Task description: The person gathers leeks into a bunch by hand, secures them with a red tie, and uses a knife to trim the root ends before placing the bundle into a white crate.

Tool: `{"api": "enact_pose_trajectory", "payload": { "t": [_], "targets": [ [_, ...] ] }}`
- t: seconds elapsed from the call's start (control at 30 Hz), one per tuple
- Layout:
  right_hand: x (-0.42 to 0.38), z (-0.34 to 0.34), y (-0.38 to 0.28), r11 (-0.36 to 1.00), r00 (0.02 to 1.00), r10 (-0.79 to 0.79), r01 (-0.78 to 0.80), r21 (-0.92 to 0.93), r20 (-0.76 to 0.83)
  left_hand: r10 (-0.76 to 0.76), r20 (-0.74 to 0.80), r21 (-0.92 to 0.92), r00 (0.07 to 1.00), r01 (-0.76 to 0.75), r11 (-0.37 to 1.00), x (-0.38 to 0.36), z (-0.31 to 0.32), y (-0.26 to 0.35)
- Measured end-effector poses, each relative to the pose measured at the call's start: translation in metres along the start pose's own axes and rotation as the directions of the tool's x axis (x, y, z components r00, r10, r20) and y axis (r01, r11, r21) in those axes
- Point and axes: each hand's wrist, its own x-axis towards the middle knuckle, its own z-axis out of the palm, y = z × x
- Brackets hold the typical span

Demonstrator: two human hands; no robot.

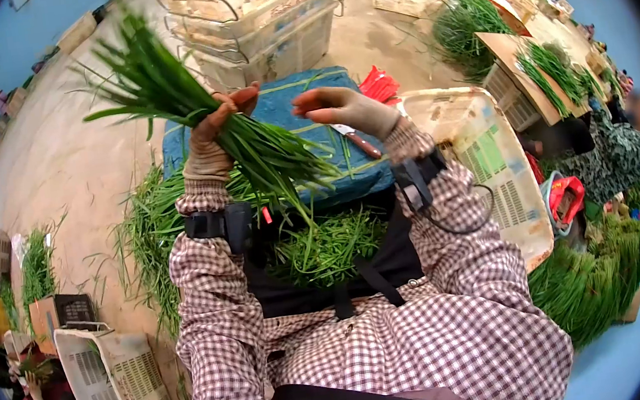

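Observation:
My left hand (212,133) is wrapped round a bunch of garlic chives (269,146), held at a slant above the blue-covered work surface (291,95). The leaf tips fan out to the upper left and look blurred. My right hand (349,108), in a fingerless glove, is raised beside the bunch with its fingers stretched out and nothing visible in them. Just below it lies a knife (361,143) with a brown handle. Red strips (378,85) sit behind that hand. Loose green trimmings (330,247) fill the black apron on my lap.
Stacked plastic crates (255,28) stand ahead, and another crate (483,164) is close on my right. More chives lie in a heap (152,229) at my left and a big pile (593,278) at right. A co-worker in a patterned sleeve (610,152) sits to the right.

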Motion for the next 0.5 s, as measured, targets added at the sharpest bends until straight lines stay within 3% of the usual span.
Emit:
{"api": "enact_pose_trajectory", "payload": {
  "t": [0.07,0.1,0.13,0.2,0.23,0.3,0.4,0.47,0.5],
  "targets": [
    [-0.013,0.012,0.02,0.996,0.991,-0.022,0.033,0.087,-0.13,-0.003,-0.048,-0.041,0.999,0.001,0.999,-0.009,-0.011,0.014],
    [-0.019,0.027,0.029,0.997,0.968,-0.063,0.072,0.027,-0.244,0.046,-0.044,-0.115,0.998,-0.051,0.992,-0.013,-0.012,0.019],
    [-0.022,0.036,0.031,0.979,0.953,-0.132,0.082,-0.187,-0.274,0.091,-0.043,-0.191,0.995,-0.098,0.977,-0.014,-0.011,0.02],
    [-0.021,0.063,0.021,0.895,0.898,-0.279,0.115,-0.43,-0.34,0.104,-0.067,-0.154,0.992,-0.113,0.982,-0.016,-0.014,0.02],
    [-0.012,0.071,0.024,0.899,0.898,-0.273,0.112,-0.422,-0.344,0.107,-0.08,-0.162,0.991,-0.119,0.98,-0.017,-0.014,0.02],
    [0.004,0.084,0.031,0.851,0.813,-0.449,0.261,-0.456,-0.371,0.109,-0.094,-0.167,0.99,-0.124,0.978,-0.018,-0.011,0.018],
    [0.011,0.095,0.028,0.89,0.86,-0.362,0.204,-0.408,-0.36,0.08,-0.101,-0.135,0.992,-0.093,0.986,-0.017,-0.006,0.015],
    [0.01,0.099,0.029,0.861,0.835,-0.392,0.186,-0.474,-0.385,0.083,-0.076,-0.141,0.994,-0.093,0.986,-0.016,-0.006,0.014],
    [0.01,0.099,0.039,0.958,0.804,-0.276,0.188,-0.216,-0.526,0.08,-0.093,-0.113,0.993,-0.09,0.99,-0.017,-0.006,0.015]
  ]
}}
